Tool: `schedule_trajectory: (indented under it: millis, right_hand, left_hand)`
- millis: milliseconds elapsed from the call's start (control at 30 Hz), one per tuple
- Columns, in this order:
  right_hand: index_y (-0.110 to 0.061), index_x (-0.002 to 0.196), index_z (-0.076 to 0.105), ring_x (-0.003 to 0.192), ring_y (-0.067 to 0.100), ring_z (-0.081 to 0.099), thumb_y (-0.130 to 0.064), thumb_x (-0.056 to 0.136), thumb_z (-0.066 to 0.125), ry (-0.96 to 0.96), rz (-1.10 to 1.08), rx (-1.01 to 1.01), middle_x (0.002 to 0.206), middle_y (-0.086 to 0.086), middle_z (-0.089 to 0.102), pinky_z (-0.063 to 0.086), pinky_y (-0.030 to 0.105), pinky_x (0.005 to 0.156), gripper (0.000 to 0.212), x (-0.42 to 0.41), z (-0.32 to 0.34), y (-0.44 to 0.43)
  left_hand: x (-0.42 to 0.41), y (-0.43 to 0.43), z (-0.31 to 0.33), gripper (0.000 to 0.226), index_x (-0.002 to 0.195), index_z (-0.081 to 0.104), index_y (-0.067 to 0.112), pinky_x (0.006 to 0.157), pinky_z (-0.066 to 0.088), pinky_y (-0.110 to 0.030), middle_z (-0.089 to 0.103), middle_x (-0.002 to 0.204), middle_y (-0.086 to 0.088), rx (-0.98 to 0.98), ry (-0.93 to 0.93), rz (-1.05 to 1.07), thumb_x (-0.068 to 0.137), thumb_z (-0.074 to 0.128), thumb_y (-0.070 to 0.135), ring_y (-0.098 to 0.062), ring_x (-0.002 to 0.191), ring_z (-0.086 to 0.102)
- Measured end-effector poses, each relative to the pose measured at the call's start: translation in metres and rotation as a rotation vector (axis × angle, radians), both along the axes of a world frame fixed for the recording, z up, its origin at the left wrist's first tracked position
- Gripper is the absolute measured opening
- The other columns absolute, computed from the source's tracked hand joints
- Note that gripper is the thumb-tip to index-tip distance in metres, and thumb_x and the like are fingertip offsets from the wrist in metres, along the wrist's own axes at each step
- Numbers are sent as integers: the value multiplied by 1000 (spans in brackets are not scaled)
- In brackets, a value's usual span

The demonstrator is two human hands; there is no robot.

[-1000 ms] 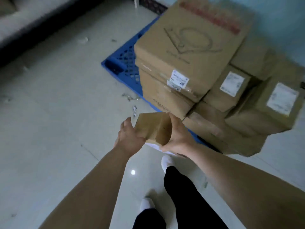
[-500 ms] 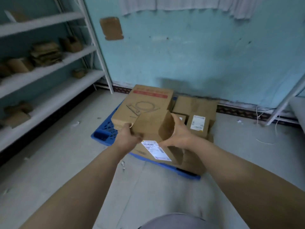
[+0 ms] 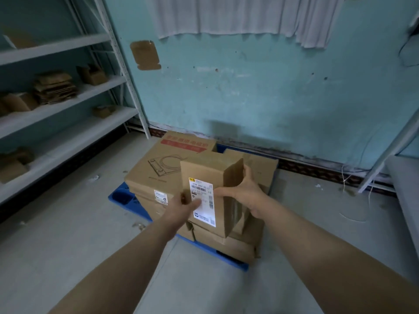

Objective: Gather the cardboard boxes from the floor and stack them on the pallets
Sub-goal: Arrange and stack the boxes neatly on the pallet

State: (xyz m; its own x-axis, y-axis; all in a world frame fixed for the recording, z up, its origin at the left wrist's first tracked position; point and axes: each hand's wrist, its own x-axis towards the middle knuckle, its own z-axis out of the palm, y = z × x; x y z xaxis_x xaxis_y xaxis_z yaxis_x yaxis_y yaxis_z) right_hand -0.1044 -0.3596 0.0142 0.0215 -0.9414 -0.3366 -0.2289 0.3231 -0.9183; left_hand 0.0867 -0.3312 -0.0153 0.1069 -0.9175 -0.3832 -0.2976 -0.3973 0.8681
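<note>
Both hands are clamped on a small cardboard box (image 3: 207, 175) held upright in the air over the stacked boxes. The left hand (image 3: 181, 206) grips its near left edge, thumb lying across the white shipping label (image 3: 202, 201) on the face turned toward the camera. The right hand (image 3: 246, 193) wraps the right side, thumb on the front face just beside the label, fingers (image 3: 246, 172) curled behind the far edge.

Behind and to the left of the held box stands a large carton (image 3: 163, 168) with a line drawing of a round appliance on top and a red band at its far end; it rests on another carton beneath. More plain boxes (image 3: 263, 168) sit to the right and below, the nearest of them (image 3: 224, 244) at the front edge. All rest on a blue plastic pallet (image 3: 121, 197) on the pale floor (image 3: 68, 234), set against a turquoise wall (image 3: 260, 87).

On the left, a white metal shelving unit (image 3: 63, 105) carries flattened cardboard (image 3: 54, 88) and a few small boxes. A white curtain (image 3: 238, 17) hangs at the top of the wall, with a brown cardboard patch (image 3: 145, 55) stuck on the wall below it to the left. A second white rack's leg (image 3: 385, 155) slants in at the right.
</note>
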Motion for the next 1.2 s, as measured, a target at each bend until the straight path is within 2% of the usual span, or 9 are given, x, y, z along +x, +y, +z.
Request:
schedule_trajectory:
  millis: [167,300,433,500,600,767,900,1033,1200]
  right_hand:
    - [-28,139,36,114,22,55,-36,58,89,-273,-44,288,124,0,60,40,53,104,97,-18,-21,-24]
    - [-19,119,59,106,23,60,-41,68,82,-415,-86,432,112,6,66,45,48,100,60,-5,-36,-43]
    - [-19,119,58,104,23,60,-47,72,77,-450,-125,463,109,7,65,50,42,92,58,10,-42,-67]
    - [-19,115,60,98,22,62,-52,77,72,-452,-158,455,104,6,67,50,37,81,51,13,-40,-81]
    - [-22,104,61,90,20,61,-58,80,67,-423,-187,467,98,4,67,45,40,83,44,8,-37,-106]
    - [-20,124,57,91,20,62,-36,82,74,-317,-109,489,104,3,68,46,38,73,49,-5,-45,-161]
    - [-20,115,57,82,18,61,-26,83,76,-399,-194,407,94,2,66,46,35,60,38,-23,-47,-223]
    - [-20,87,55,74,17,57,-27,88,70,-433,-167,478,83,2,62,46,38,68,17,-54,-48,-290]
    - [-19,113,54,83,21,57,-29,82,75,-352,-20,613,94,3,61,45,50,80,39,-72,-83,-352]
  left_hand:
    - [-6,-13,-13,46,123,47,15,69,51,-27,66,114,-5,97,42,47,88,68,36,-18,95,65]
    - [17,-49,-12,59,118,45,15,88,56,-44,69,108,-8,145,-1,58,78,76,45,-24,96,68]
    - [30,-89,-12,63,121,42,14,85,56,-44,72,100,-7,186,-73,-16,80,71,52,-23,91,69]
    - [26,-109,-11,62,122,42,12,74,56,-37,71,101,-7,175,-90,-53,83,67,53,-21,87,68]
    - [9,-141,-11,57,121,44,7,59,50,-28,69,101,-7,130,-56,-61,87,66,47,-15,78,65]
    - [-25,-195,-19,34,114,44,10,55,44,-24,65,98,-3,115,-32,-65,94,60,34,-12,75,60]
    - [-40,-252,-27,43,127,51,14,81,55,-41,64,119,-9,57,-113,52,92,59,36,-27,101,63]
    - [-68,-308,-32,34,124,55,20,96,51,-47,63,118,-7,73,-194,107,94,55,36,-28,108,61]
    - [-85,-346,-47,39,134,51,20,94,46,-34,60,123,-5,146,-360,140,95,51,28,-26,113,56]
